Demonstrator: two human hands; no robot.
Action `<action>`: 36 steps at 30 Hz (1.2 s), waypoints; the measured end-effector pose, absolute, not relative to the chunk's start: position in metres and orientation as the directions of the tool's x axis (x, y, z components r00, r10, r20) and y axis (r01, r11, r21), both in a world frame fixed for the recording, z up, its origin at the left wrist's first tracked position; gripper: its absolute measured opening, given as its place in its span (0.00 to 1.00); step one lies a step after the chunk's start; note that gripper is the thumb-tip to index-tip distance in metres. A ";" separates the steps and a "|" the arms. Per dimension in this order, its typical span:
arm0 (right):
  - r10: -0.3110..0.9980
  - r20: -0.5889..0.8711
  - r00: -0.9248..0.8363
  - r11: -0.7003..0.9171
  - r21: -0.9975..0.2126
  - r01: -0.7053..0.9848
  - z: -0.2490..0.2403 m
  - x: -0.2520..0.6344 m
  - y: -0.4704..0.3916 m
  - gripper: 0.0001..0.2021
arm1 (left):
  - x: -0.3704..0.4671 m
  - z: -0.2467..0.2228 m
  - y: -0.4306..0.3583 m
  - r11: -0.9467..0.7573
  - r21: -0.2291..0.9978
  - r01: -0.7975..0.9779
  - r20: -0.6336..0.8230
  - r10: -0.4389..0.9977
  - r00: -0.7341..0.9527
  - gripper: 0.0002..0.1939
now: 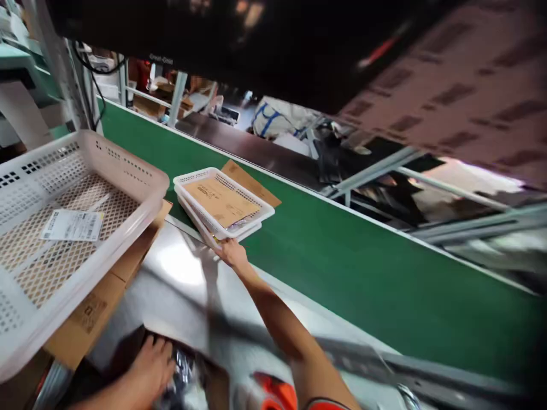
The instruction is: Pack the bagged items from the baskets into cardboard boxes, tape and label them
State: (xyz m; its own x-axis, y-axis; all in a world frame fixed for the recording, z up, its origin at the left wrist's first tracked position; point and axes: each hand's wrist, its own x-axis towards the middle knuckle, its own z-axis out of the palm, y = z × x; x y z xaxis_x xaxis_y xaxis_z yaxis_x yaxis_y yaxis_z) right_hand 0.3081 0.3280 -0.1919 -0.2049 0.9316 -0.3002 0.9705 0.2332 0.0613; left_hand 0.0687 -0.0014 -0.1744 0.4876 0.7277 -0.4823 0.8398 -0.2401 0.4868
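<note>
My right hand (232, 253) reaches out and closes on the near corner of a white plastic basket (252, 232) in a small stack. In the top basket lies a brown kraft envelope (220, 199) with printing on it, and some shiny wrapping peeks out beside it. At the bottom of the view my left hand (151, 367) rests with its fingers apart at a dark opening, perhaps a box. Clear, crinkled plastic packaging (183, 367) touches or lies right beside its fingertips; whether it grips any is not clear.
A green conveyor belt (342, 267) runs diagonally behind a metal worktop (183, 285). A large white crate (145, 199) holding a printed label (73, 225) stands at left on a cardboard box (96, 302). Flat brown cardboard (252, 185) lies behind the baskets. A dark panel (256, 51) hangs overhead.
</note>
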 end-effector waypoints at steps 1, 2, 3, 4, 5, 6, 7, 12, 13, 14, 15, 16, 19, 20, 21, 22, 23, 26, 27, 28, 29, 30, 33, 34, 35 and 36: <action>0.926 -0.313 -0.210 0.235 0.041 0.971 -0.195 0.322 0.302 0.20 | 0.063 -0.168 -0.006 -0.288 0.444 0.849 -0.517 0.691 0.505 0.16; 0.923 -0.322 -0.210 0.228 0.020 0.974 -0.197 0.335 0.275 0.19 | 0.058 -0.162 -0.007 -0.335 0.407 0.850 -0.528 0.673 0.518 0.17; 0.924 -0.326 -0.202 0.213 -0.002 0.977 -0.200 0.347 0.250 0.18 | 0.054 -0.157 -0.006 -0.378 0.379 0.845 -0.518 0.670 0.532 0.18; 0.927 -0.325 -0.187 0.190 -0.024 0.982 -0.203 0.358 0.225 0.17 | 0.051 -0.153 -0.004 -0.427 0.357 0.831 -0.500 0.664 0.556 0.17; 0.933 -0.317 -0.167 0.161 -0.045 0.986 -0.205 0.368 0.201 0.16 | 0.049 -0.149 -0.002 -0.480 0.336 0.810 -0.483 0.651 0.586 0.16; 0.942 -0.303 -0.145 0.131 -0.066 0.989 -0.206 0.378 0.178 0.17 | 0.049 -0.147 0.000 -0.533 0.314 0.786 -0.466 0.634 0.617 0.16; 0.951 -0.284 -0.120 0.100 -0.086 0.991 -0.207 0.386 0.156 0.18 | 0.049 -0.145 0.001 -0.582 0.288 0.760 -0.452 0.617 0.644 0.15; 0.996 -0.083 0.036 -0.049 -0.157 0.986 -0.200 0.402 0.056 0.23 | 0.048 -0.133 -0.003 -0.700 0.170 0.693 -0.421 0.585 0.694 0.15; 0.998 -0.025 0.064 -0.067 -0.177 0.982 -0.195 0.397 0.037 0.23 | 0.045 -0.128 -0.005 -0.703 0.161 0.693 -0.393 0.598 0.698 0.17; 0.996 0.049 0.076 -0.063 -0.221 0.973 -0.189 0.390 0.019 0.22 | 0.040 -0.124 -0.007 -0.706 0.164 0.689 -0.351 0.611 0.710 0.19; 0.990 0.128 0.058 -0.020 -0.286 0.958 -0.183 0.379 0.003 0.21 | 0.035 -0.119 -0.009 -0.711 0.177 0.681 -0.294 0.622 0.726 0.21; 0.980 0.198 -0.001 0.072 -0.355 0.932 -0.175 0.364 -0.012 0.19 | 0.029 -0.115 -0.012 -0.711 0.199 0.675 -0.224 0.638 0.737 0.23; 0.918 0.216 -0.332 0.395 -0.457 0.797 -0.155 0.306 -0.036 0.16 | 0.011 -0.117 -0.025 -0.596 0.283 0.751 0.003 0.784 0.621 0.19; 0.897 0.094 -0.432 0.427 -0.440 0.790 -0.150 0.283 -0.036 0.16 | 0.007 -0.123 -0.029 -0.505 0.314 0.804 0.061 0.856 0.513 0.17; 0.870 -0.069 -0.487 0.422 -0.405 0.811 -0.146 0.261 -0.033 0.15 | 0.004 -0.132 -0.034 -0.403 0.348 0.846 0.099 0.914 0.394 0.17; 0.840 -0.230 -0.491 0.398 -0.355 0.846 -0.145 0.241 -0.028 0.15 | 0.001 -0.143 -0.038 -0.310 0.389 0.867 0.112 0.951 0.289 0.18; 0.809 -0.360 -0.464 0.370 -0.303 0.878 -0.144 0.223 -0.022 0.16 | -0.001 -0.155 -0.041 -0.242 0.436 0.867 0.100 0.970 0.220 0.19; 0.761 -0.498 -0.416 0.347 -0.229 0.910 -0.147 0.195 -0.009 0.18 | -0.006 -0.188 -0.045 -0.184 0.584 0.791 0.007 0.975 0.222 0.21; 0.765 -0.490 -0.417 0.351 -0.225 0.909 -0.147 0.194 -0.009 0.18 | -0.007 -0.195 -0.046 -0.180 0.621 0.763 -0.013 0.971 0.239 0.23; 0.762 -0.488 -0.427 0.364 -0.223 0.904 -0.145 0.197 -0.011 0.18 | -0.008 -0.201 -0.046 -0.174 0.648 0.741 -0.021 0.969 0.246 0.25; 0.754 -0.478 -0.450 0.389 -0.227 0.893 -0.142 0.203 -0.015 0.18 | -0.009 -0.205 -0.046 -0.169 0.666 0.727 -0.022 0.969 0.246 0.26; 0.752 -0.461 -0.472 0.412 -0.230 0.882 -0.139 0.211 -0.020 0.17 | -0.009 -0.207 -0.046 -0.163 0.679 0.716 -0.021 0.971 0.240 0.27; 0.797 -0.440 -0.414 0.371 -0.184 0.910 -0.131 0.231 -0.033 0.15 | -0.009 -0.206 -0.050 -0.144 0.695 0.704 -0.028 0.973 0.227 0.27; 0.815 -0.455 -0.359 0.324 -0.155 0.933 -0.133 0.233 -0.035 0.13 | -0.008 -0.205 -0.052 -0.140 0.691 0.709 -0.037 0.973 0.229 0.27; 0.826 -0.476 -0.300 0.273 -0.127 0.953 -0.136 0.232 -0.035 0.12 | -0.008 -0.203 -0.053 -0.138 0.680 0.720 -0.048 0.971 0.233 0.27; 0.828 -0.497 -0.258 0.235 -0.110 0.966 -0.142 0.228 -0.035 0.11 | -0.007 -0.201 -0.053 -0.139 0.664 0.735 -0.061 0.969 0.239 0.27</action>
State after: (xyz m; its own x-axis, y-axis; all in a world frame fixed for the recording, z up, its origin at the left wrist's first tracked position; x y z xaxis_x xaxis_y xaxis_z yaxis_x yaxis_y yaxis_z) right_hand 0.2281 -0.0347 -0.1416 -0.2579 0.8284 -0.4972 0.9658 0.2346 -0.1102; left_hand -0.0071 -0.0529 -0.2008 0.2391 0.9691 -0.0610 0.7347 -0.1395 0.6639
